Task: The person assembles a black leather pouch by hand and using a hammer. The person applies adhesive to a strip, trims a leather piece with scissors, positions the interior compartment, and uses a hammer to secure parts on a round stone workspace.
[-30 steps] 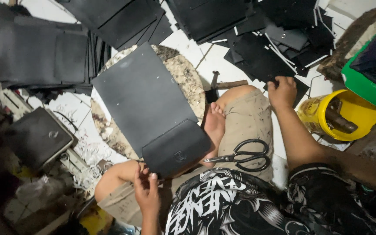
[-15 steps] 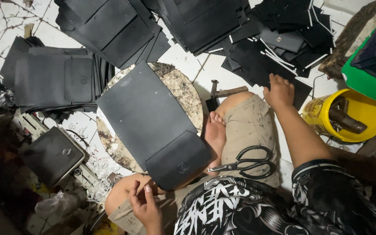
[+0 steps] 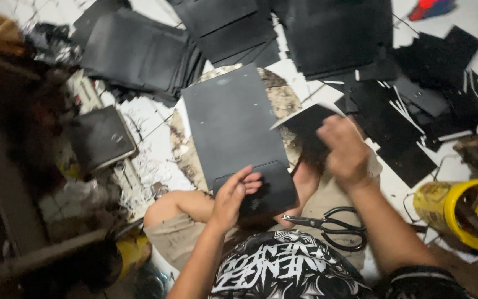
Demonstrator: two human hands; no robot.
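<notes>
A large dark grey sheet (image 3: 230, 119) lies on a round stone slab (image 3: 280, 97) in front of my knees. A smaller black rounded piece (image 3: 269, 191) sits on its near end, and my left hand (image 3: 233, 194) rests flat on it with fingers spread. My right hand (image 3: 344, 149) is shut on a black sheet piece (image 3: 305, 119) held just above the slab's right side; this hand is blurred. Black scissors (image 3: 330, 224) lie on my right thigh.
Stacks of black sheets lie at the back left (image 3: 136, 52), back middle (image 3: 336, 33) and right (image 3: 416, 105). A yellow bucket (image 3: 471, 213) stands at the right. A black pouch (image 3: 99, 137) lies at the left on the tiled floor, beside a dark cluttered edge.
My right hand left the pile at the back right and came in over the slab with a black piece. My left hand rose from my knee onto the small black piece.
</notes>
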